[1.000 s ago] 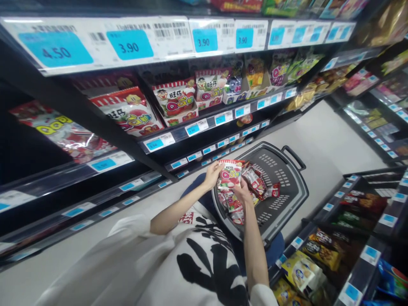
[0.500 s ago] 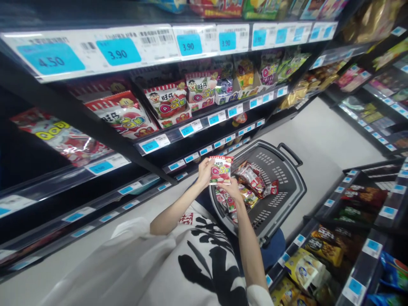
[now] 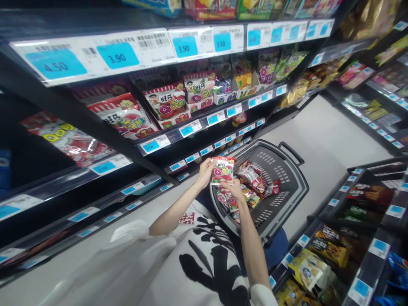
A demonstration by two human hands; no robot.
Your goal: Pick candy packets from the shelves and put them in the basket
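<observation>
Left hand [image 3: 205, 171] pinches the left edge of a flat red-and-white glossy plastic snack packet [image 3: 223, 171]; right hand [image 3: 233, 189] grasps its lower edge. Packet held above the near side of a dark grey slotted plastic basket [image 3: 284, 188]. Step, as judged: looking over the front. Next move likely calls for one hand's steady grip while the other releases.

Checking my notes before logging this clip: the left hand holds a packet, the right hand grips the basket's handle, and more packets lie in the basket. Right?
Not quite: the head view shows the right hand at the lower edge of that same packet, not on the handle. The rest stands.
</observation>
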